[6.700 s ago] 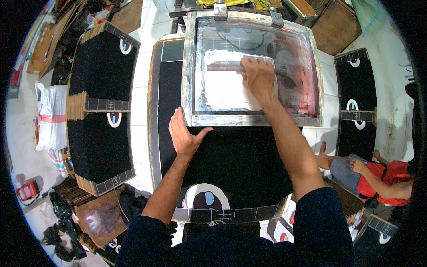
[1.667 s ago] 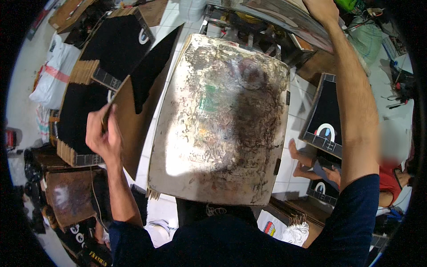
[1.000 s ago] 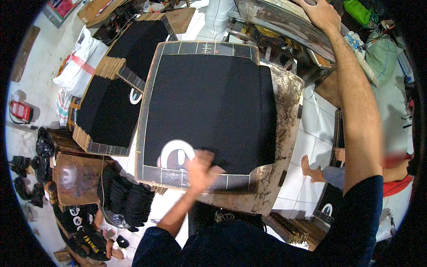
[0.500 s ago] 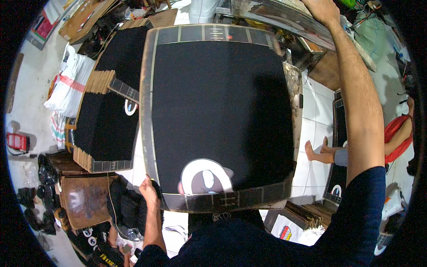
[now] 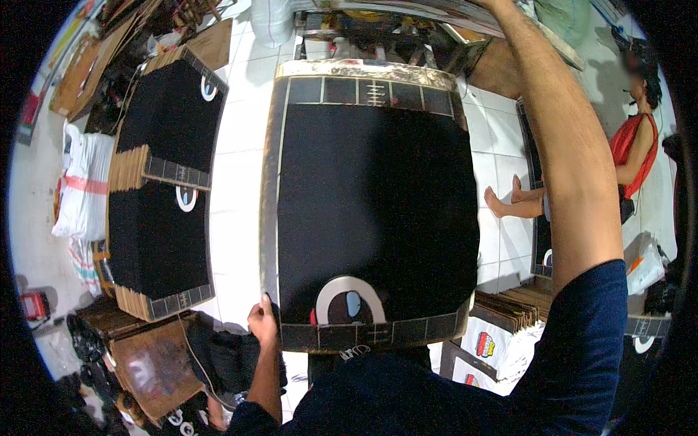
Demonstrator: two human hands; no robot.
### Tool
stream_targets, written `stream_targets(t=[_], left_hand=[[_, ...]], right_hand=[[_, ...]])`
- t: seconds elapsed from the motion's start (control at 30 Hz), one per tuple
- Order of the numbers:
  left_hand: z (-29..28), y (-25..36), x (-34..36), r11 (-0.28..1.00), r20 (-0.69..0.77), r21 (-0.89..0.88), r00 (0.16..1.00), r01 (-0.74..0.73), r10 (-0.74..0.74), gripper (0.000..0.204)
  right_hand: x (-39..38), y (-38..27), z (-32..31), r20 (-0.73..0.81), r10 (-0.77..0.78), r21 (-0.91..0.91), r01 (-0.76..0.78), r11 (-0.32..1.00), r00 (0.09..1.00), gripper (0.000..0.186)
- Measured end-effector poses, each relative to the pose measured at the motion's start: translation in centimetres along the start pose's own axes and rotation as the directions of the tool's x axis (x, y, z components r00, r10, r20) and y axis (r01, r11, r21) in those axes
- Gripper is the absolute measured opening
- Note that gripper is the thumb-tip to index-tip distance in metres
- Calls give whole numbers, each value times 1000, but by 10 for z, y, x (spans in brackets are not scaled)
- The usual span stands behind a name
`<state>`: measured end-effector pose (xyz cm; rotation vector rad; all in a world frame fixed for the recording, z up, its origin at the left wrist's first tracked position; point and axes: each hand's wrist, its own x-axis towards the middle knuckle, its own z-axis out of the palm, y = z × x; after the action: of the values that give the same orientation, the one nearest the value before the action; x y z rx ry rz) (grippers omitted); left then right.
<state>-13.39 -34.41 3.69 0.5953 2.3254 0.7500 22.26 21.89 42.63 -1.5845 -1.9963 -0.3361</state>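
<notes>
A board covered in black cloth [image 5: 378, 196], with a dark squared border, lies in front of me on a worn stand [image 5: 363, 69]. Its near end bears a printed white arch with an eye shape [image 5: 355, 301]. My left hand [image 5: 263, 323] is closed at the board's near left edge, thumb upward; its fingertips are partly hidden. Stretched far forward, my right arm reaches a long framed panel [image 5: 451, 16] at the far right. Only a sliver of my right hand [image 5: 496, 4] shows, its fingers cut off by the upper edge.
Stacks of similar cloth-covered boards [image 5: 160, 232] stand on the left, beside white sacks [image 5: 83, 182]. A person in red [image 5: 634, 149] sits at the right, feet [image 5: 502, 203] stretched toward the stand. More boards [image 5: 502, 309] lean near my right side. White floor tiles [image 5: 236, 160] flank the stand.
The cloth-covered board has come down and now sits squarely on the stand, whose far ledge shows. My left hand stays by its edge; my right arm remains reached forward. The whole view has shifted.
</notes>
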Motion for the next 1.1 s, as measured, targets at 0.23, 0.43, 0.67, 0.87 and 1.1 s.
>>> stream_targets(t=[0.23,0.43,0.67,0.87,1.1], left_hand=[[-21,7,-11,946,33,118,954,-301,299,60],[-17,26,-10,928,117,299,974,-222,195,65],[-9,56,1,940,110,260,974,-220,198,72],[-3,63,11,953,100,276,990,-124,100,84],[13,55,31,910,133,403,990,-100,51,87]], right_hand=[[13,4,-3,10,-5,-28,6,1000,1000,88],[25,5,-5,30,-23,-2,23,1000,999,91],[42,8,-6,6,-10,-7,10,1000,1000,92],[52,9,-10,60,-40,57,36,998,997,90],[38,4,-8,120,-1,25,-2,1000,993,95]])
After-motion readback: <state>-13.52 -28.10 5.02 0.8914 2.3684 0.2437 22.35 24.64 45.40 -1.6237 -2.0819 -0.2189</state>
